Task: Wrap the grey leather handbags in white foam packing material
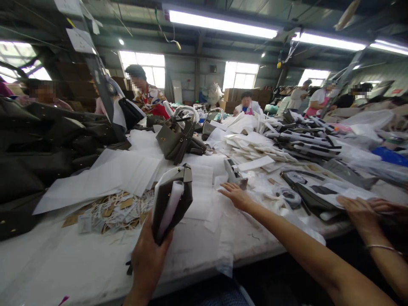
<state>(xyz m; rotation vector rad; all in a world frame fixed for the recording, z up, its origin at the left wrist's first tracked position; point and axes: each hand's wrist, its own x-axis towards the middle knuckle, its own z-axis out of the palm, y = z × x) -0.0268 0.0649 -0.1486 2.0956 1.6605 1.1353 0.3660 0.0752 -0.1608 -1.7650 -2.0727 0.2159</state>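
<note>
My left hand (149, 250) grips a small dark olive handbag (164, 197) from below, with a white foam-wrapped strip (172, 208) along its side. My right hand (236, 196) stretches out over the table, fingers apart and holding nothing. Just beyond its fingertips lies a grey object that looks like a tape dispenser (232, 171); whether they touch, I cannot tell. Left of the bag is a heap of tags with white strings (119, 210). White foam sheets (105, 172) spread behind the tags. A finished-looking olive handbag (175, 138) stands farther back.
At the right, a co-worker's hands (360, 210) rest on a large olive bag piece (306, 189), near a roll of clear tape (289, 196). Dark bags (41, 161) pile up at the left. White strips and wrapped straps (296, 140) are heaped behind. Several people work across the table.
</note>
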